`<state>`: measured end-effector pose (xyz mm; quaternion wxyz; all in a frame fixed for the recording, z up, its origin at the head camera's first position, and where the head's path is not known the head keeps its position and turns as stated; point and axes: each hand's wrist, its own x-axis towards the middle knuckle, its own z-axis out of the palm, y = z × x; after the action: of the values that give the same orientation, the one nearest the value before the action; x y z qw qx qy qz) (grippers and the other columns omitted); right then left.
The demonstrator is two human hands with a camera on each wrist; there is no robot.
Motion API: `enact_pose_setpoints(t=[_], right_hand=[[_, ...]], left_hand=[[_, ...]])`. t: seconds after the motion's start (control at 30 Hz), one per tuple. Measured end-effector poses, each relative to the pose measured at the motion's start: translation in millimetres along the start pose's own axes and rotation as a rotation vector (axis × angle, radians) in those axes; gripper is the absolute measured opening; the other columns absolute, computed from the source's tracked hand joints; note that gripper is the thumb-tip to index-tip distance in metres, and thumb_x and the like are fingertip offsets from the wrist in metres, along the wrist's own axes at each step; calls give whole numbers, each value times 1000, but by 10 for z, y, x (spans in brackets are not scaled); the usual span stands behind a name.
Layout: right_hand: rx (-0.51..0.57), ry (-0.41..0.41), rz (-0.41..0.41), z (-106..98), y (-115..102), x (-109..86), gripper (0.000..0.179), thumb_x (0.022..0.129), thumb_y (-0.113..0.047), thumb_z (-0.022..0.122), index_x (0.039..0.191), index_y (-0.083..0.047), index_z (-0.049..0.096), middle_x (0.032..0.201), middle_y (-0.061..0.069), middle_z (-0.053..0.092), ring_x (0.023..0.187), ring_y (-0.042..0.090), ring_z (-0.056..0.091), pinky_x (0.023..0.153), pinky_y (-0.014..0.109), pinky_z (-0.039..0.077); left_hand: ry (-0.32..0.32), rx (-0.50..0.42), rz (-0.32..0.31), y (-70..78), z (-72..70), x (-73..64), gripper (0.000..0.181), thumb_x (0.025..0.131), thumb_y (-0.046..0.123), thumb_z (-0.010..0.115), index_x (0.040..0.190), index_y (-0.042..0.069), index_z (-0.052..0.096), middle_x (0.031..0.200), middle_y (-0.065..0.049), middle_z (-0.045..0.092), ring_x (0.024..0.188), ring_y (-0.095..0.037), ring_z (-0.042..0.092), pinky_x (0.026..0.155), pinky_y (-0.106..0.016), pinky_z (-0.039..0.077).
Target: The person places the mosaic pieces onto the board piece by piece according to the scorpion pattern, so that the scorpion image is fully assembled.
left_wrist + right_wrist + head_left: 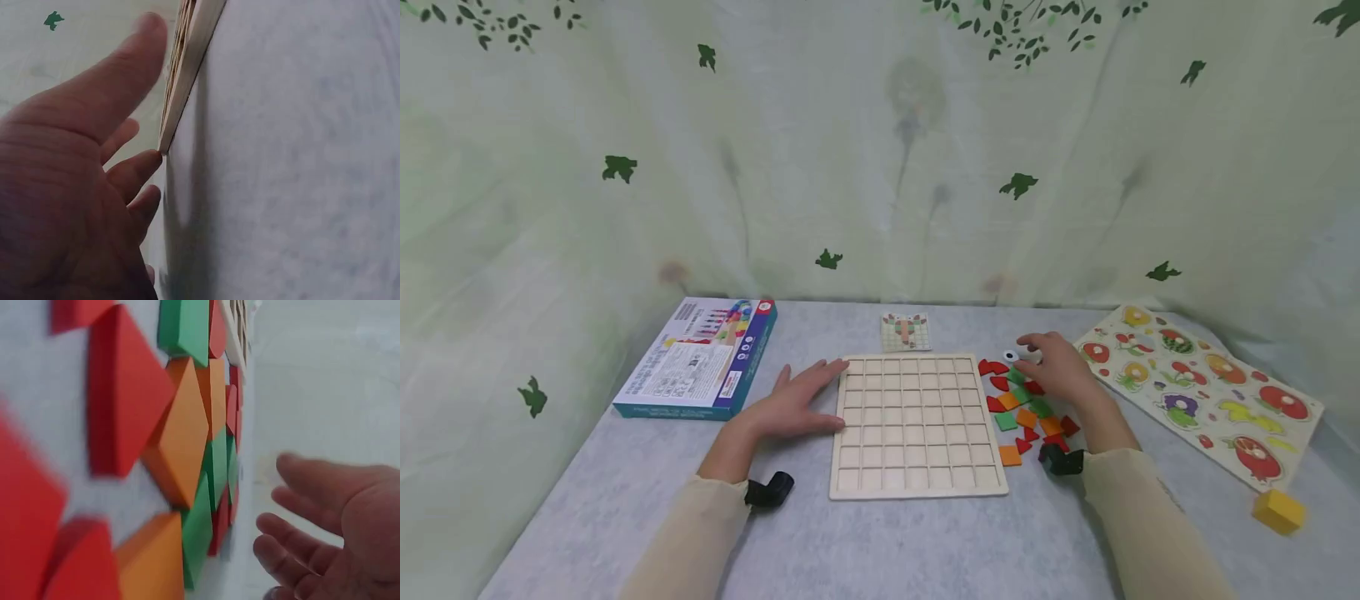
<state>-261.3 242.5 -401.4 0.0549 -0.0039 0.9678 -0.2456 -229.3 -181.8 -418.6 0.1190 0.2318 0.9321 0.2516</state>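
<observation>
A pale wooden grid board (922, 431) lies flat on the table, its square cells bare. My left hand (793, 406) is spread at the board's left side, thumb and fingertips right at the edge. In the left wrist view one fingertip meets the corner of the board (182, 87). Over the far end of a scatter of flat wooden pieces, my right hand (1060, 372) hovers with relaxed fingers and nothing between them. Among the pieces are orange squares (1027, 418), green squares (1006, 422) and red pieces (128, 394). A white eye piece (1011, 356) lies by the right fingertips.
Behind the board lies a small pattern card (906, 332). A flat box (692, 367) sits at the left. To the right are a fruit sticker sheet (1206, 387) and a yellow block (1278, 512). A leaf-print curtain (865, 167) hangs behind the table.
</observation>
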Motion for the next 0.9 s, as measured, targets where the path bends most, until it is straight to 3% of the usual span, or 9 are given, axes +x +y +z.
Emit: enact_pose_setpoints(t=[0.13, 0.27, 0.5, 0.9], right_hand=[[101, -26, 54, 51, -14, 113, 44, 100, -25, 60, 140, -7, 53, 132, 23, 54, 108, 34, 55, 91, 43, 56], [128, -23, 90, 156, -7, 215, 40, 101, -24, 58, 136, -6, 55, 127, 22, 57, 104, 32, 57, 91, 41, 56], [112, 41, 101, 266, -27, 280, 35, 99, -21, 61, 130, -4, 59, 121, 21, 58, 106, 33, 53, 97, 46, 53], [42, 52, 115, 247, -51, 272, 30, 99, -20, 62, 125, -5, 59, 120, 23, 60, 103, 34, 55, 93, 45, 53]], left_hand=[[-16, -30, 32, -65, 20, -12, 88, 86, 45, 75, 158, 19, 32, 168, -7, 20, 157, -34, 11, 120, -69, -9], [-11, -28, 77, -128, 29, -30, 85, 86, 41, 76, 156, 16, 36, 168, -11, 21, 156, -38, 10, 119, -70, -9], [3, -12, 71, -125, 41, -49, 87, 84, 42, 78, 155, 15, 37, 166, -13, 24, 155, -40, 12, 119, -70, -7], [13, -19, 56, -116, 95, -6, 89, 82, 46, 78, 156, 19, 37, 167, -9, 24, 156, -37, 11, 119, -68, -9]])
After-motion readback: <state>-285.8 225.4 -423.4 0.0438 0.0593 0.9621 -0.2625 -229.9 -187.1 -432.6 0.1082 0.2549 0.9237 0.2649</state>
